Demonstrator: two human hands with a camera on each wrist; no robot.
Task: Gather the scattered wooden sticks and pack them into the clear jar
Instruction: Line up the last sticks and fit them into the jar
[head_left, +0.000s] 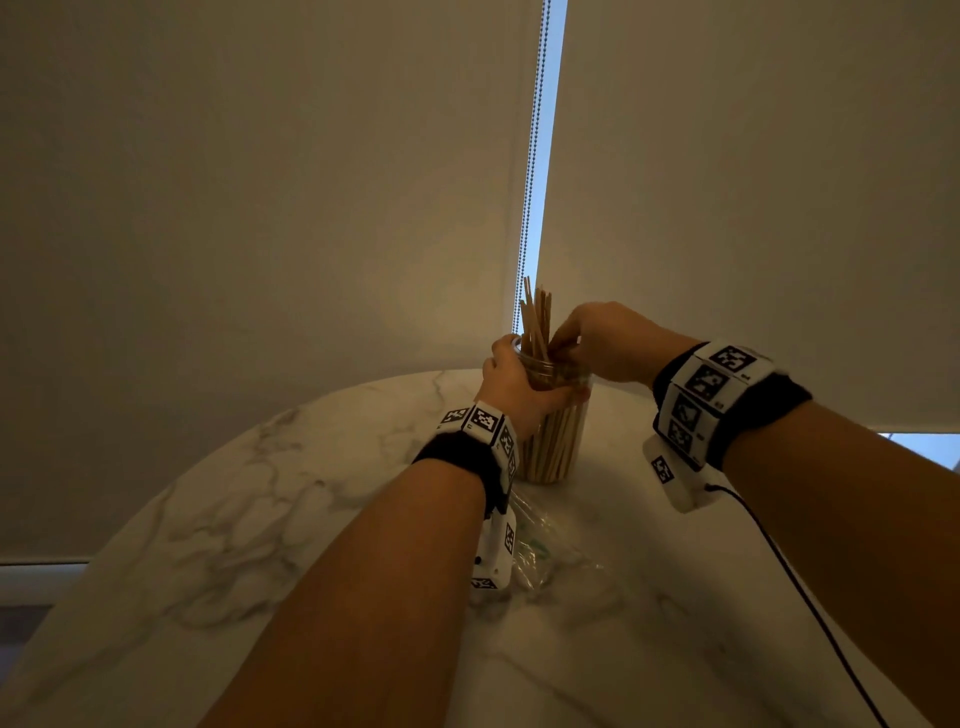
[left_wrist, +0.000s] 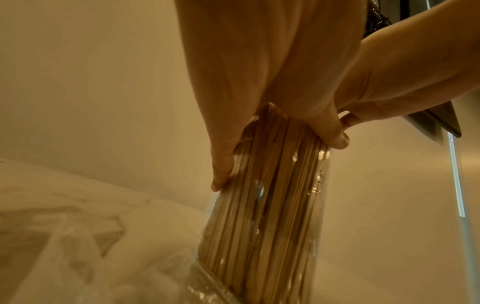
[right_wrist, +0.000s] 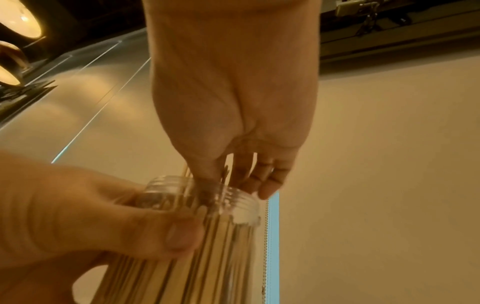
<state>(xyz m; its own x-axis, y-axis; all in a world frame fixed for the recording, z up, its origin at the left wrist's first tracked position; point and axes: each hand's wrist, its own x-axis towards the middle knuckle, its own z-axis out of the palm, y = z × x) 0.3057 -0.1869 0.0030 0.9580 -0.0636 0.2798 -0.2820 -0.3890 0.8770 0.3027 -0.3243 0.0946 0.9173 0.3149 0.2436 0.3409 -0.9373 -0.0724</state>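
Observation:
A clear jar (head_left: 558, 441) full of upright wooden sticks (head_left: 535, 317) stands at the far side of the round marble table (head_left: 249, 519). My left hand (head_left: 517, 379) grips the jar just below its threaded neck; in the left wrist view the left hand (left_wrist: 259, 131) wraps round the jar (left_wrist: 272, 216). My right hand (head_left: 566, 343) reaches in from the right over the mouth and pinches several sticks that stand out above the rim. In the right wrist view the right hand (right_wrist: 228, 176) has its thumb at the jar neck (right_wrist: 233, 203), with sticks (right_wrist: 225, 164) between thumb and fingers.
A crumpled clear plastic bag (head_left: 543, 551) lies on the table under my left wrist. A thin black cable (head_left: 779, 566) trails from my right wrist band. Roller blinds close off the back, with a bead chain (head_left: 535, 135) hanging just behind the jar.

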